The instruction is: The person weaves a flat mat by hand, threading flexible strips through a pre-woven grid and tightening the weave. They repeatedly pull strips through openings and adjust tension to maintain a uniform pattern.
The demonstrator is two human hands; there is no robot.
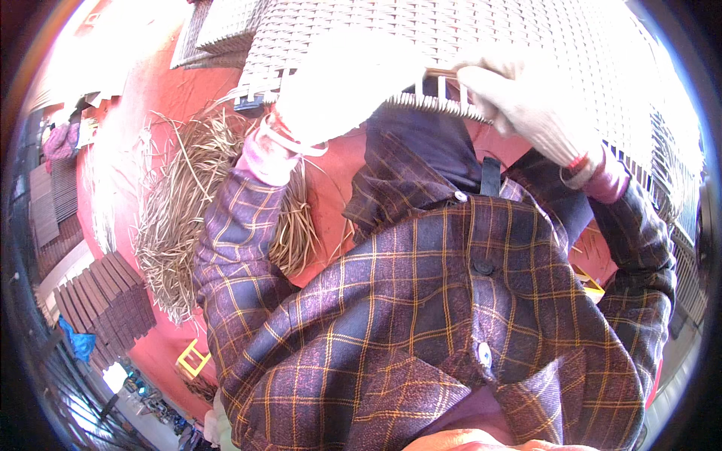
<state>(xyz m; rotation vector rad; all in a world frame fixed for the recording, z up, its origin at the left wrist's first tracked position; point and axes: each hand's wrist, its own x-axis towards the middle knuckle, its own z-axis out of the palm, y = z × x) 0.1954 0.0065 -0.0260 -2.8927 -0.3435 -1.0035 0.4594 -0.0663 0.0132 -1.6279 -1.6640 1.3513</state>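
Observation:
A pale woven wicker panel [481, 22] lies across the top of the view, its near edge wrapped with strands [442, 105] and crossed by open gaps. My right hand [519, 105], in a white knit glove, is closed at that edge, with thumb and fingers pressed on the rim beside a gap. My left hand [350, 86], also gloved, is at the same edge further left; glare washes out its fingers. A pale band [289, 143] circles my left wrist. Whether either hand pinches a loose strand is hidden by the brightness.
Bundles of dry tan strands [180, 218] lie on the red ground sheet [143, 98] at the left. Behind them is a stack of dark brown woven pieces [105, 301]. A small yellow frame [193, 359] lies at lower left. More woven panels [226, 26] stand at the upper left.

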